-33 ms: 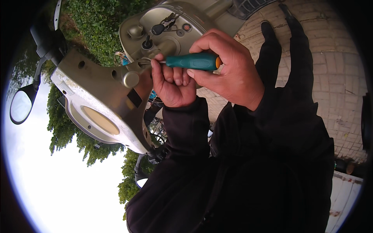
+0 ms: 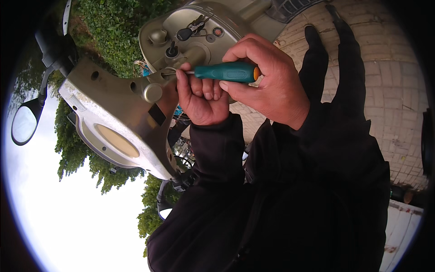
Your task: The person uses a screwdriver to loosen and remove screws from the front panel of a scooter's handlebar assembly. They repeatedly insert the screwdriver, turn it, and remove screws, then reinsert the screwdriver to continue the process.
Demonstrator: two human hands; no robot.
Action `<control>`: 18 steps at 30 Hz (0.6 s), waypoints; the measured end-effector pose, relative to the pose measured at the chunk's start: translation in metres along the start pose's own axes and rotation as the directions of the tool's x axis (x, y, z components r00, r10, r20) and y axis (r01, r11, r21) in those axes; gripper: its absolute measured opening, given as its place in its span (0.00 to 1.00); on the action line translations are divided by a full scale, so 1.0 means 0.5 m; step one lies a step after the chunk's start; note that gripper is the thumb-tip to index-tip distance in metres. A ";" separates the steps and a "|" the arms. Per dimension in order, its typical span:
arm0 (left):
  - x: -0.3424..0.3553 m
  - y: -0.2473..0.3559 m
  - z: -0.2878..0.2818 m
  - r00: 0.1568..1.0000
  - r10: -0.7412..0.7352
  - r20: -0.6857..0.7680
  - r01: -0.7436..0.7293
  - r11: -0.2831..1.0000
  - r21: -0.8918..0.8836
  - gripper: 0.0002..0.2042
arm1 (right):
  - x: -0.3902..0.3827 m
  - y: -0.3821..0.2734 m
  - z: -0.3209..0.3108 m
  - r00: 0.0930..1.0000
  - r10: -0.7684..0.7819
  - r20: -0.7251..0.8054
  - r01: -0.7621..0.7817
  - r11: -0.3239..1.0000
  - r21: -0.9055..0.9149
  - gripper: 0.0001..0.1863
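Note:
A screwdriver (image 2: 225, 72) with a green handle and an orange end lies level between my hands, its metal shaft pointing left. My right hand (image 2: 276, 84) is closed around the handle, thumb below and forefinger above. Curled fingers of my left hand (image 2: 204, 99) steady the shaft, close to the tip. That tip meets a hole in the edge of a champagne-coloured scooter handlebar cover (image 2: 118, 95); the screw itself is too small to make out. Beside the hole sits a round silver cap (image 2: 153, 93).
Behind my hands is the scooter's front inner panel (image 2: 206, 54), with keys (image 2: 190, 29) and a black knob (image 2: 171, 50) on it. A mirror (image 2: 26, 121) sticks out at far left. Hedge (image 2: 113, 31) grows behind; brick paving (image 2: 385, 90) lies to the right.
My right hand and the screwdriver handle have shifted very slightly to the right. The left hand stays in place.

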State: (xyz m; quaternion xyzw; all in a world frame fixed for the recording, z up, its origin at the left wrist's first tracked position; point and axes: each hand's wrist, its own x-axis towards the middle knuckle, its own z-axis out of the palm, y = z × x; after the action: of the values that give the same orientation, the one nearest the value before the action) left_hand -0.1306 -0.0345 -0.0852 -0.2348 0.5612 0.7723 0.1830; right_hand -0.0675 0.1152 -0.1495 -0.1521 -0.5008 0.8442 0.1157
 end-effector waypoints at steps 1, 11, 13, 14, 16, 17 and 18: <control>0.000 -0.001 -0.002 1.000 0.001 0.010 -0.001 1.000 0.000 0.15 | -0.001 0.000 -0.004 1.000 -0.001 0.000 0.001 1.000 -0.002 0.16; 0.009 -0.009 -0.019 0.993 0.016 0.120 -0.010 0.998 -0.054 0.23 | 0.000 0.003 -0.037 0.991 0.122 0.060 -0.127 0.986 0.105 0.17; 0.012 -0.013 -0.018 0.985 0.028 0.168 -0.014 0.996 -0.083 0.26 | 0.000 0.002 -0.049 0.992 0.114 0.055 -0.119 0.988 0.094 0.17; 0.012 -0.016 -0.017 0.988 0.033 0.151 -0.018 0.995 -0.098 0.26 | -0.001 0.000 -0.057 0.992 0.113 0.054 -0.117 0.989 0.088 0.17; 0.014 -0.021 -0.015 0.993 0.044 0.113 -0.029 0.991 -0.129 0.27 | -0.004 -0.006 -0.079 0.984 0.150 0.099 -0.154 0.987 0.035 0.17; 0.014 -0.023 -0.014 0.993 0.025 0.117 -0.010 0.992 -0.126 0.27 | -0.006 -0.010 -0.090 0.981 0.163 0.110 -0.167 0.986 0.029 0.17; 0.015 -0.026 -0.012 0.993 0.008 0.120 0.007 0.992 -0.127 0.27 | -0.008 -0.013 -0.097 0.988 0.153 0.035 -0.153 0.988 0.023 0.16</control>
State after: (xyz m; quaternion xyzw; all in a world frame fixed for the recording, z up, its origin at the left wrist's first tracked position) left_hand -0.1287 -0.0363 -0.1011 -0.1988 0.4989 0.8193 0.2008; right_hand -0.0453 0.1559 -0.1652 -0.1744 -0.4788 0.8593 0.0442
